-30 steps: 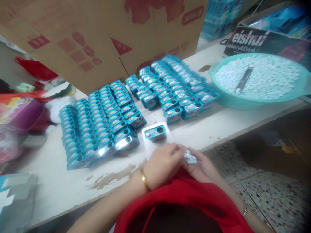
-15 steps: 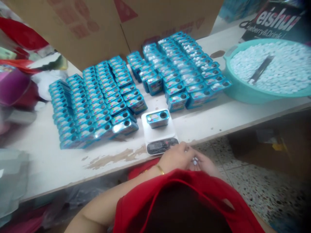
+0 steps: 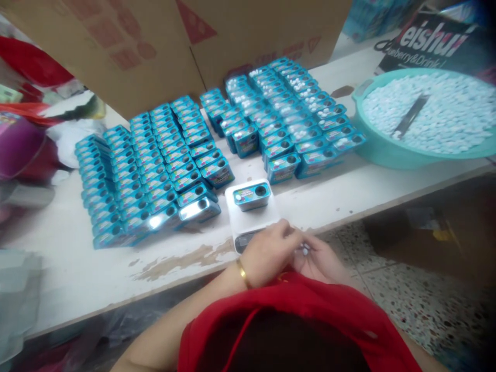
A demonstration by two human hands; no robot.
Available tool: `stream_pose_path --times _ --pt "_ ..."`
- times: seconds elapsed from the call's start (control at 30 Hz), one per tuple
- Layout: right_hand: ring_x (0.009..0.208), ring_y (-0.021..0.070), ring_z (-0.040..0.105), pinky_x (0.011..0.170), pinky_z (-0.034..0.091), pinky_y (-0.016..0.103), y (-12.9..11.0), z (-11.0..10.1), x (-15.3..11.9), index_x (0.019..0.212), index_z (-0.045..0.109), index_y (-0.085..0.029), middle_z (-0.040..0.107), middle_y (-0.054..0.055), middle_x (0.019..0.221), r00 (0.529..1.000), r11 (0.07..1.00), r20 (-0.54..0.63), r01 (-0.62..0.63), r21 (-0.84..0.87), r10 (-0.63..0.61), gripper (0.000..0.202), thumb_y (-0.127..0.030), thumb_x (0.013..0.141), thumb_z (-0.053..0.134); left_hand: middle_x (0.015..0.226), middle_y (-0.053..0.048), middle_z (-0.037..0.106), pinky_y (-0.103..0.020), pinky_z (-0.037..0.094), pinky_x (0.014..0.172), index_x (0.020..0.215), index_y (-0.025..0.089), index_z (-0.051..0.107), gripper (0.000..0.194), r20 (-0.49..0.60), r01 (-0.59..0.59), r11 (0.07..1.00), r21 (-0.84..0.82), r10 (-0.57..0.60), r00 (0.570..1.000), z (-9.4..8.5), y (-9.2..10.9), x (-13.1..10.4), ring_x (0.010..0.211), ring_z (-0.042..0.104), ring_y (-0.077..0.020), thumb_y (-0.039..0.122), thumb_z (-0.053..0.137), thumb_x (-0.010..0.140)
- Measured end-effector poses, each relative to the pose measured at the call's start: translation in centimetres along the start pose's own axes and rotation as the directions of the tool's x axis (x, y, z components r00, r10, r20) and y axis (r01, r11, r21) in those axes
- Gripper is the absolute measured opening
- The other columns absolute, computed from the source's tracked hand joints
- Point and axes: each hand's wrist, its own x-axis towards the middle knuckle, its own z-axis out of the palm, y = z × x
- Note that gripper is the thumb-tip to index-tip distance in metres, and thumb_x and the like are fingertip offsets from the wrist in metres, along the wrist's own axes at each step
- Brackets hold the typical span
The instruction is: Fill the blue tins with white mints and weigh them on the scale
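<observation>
On the head cam, the blue tin (image 3: 251, 197) sat on the white scale (image 3: 248, 222), long axis roughly side to side, ahead and a bit left of the left hand (image 3: 269, 254), the nearer one. Its fingers were bunched, couldn't tell on what; the right hand (image 3: 322, 259) cupped white pellets (image 3: 305, 251).

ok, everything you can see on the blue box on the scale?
Blue box: small, oblong, glossy, metal or plastic, can't tell. Its upward face has colourful print with lettering too blurred to read, a dark round patch, seemingly an opening, near the right end, and a pale spot near the left, mint or print unclear. It sits level, long side across the picture, on the white scale, beyond the scale's dark panel. Only the scale touches it.
</observation>
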Motion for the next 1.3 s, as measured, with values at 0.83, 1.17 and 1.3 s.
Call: stream_pose_path --times 0.83,1.17,1.3 --pt "0.107 0.0220 0.064 0.096 0.051 0.033 -0.8 -0.2 1.3 0.100 0.066 -0.008 0.071 0.015 0.104 0.995 0.993 0.032 0.100 -0.062 -0.098 0.024 -0.014 0.090 0.044 0.117 -0.014 0.059 -0.046 0.032 0.094 0.125 0.016 0.049 0.043 -0.339 0.289 0.942 0.171 -0.219 0.915 -4.1 -5.5 1.3 0.110 0.051 -0.0279 0.035 0.053 0.087" --pt "0.109 0.0242 0.062 0.091 0.054 0.029 0.0 0.1 1.2 0.106 0.064 -0.008 0.068 0.018 0.112 0.992 0.985 -0.097 0.062 -0.163 -0.079 0.028 -0.008 0.087 0.043 0.106 -0.007 0.060 -0.033 0.048 0.084 0.114 0.022 0.053 0.030 -0.219 0.444 0.891 -0.094 -0.454 0.864 -9.8 -7.0 -14.9 0.097 0.057 -0.0193 0.029 0.057 0.085" --pt "0.109 0.0242 0.062 0.089 0.056 0.029 0.7 0.9 1.2 0.106 0.064 -0.008 0.068 0.018 0.111 0.990 0.983 -0.130 0.024 -0.180 -0.048 0.028 -0.010 0.089 0.042 0.101 -0.007 0.060 -0.034 0.049 0.082 0.108 0.020 0.056 0.031 -0.263 0.649 0.761 -0.015 -0.629 0.731 -8.8 -11.6 -21.1 0.092 0.058 -0.0200 0.038 0.057 0.083"
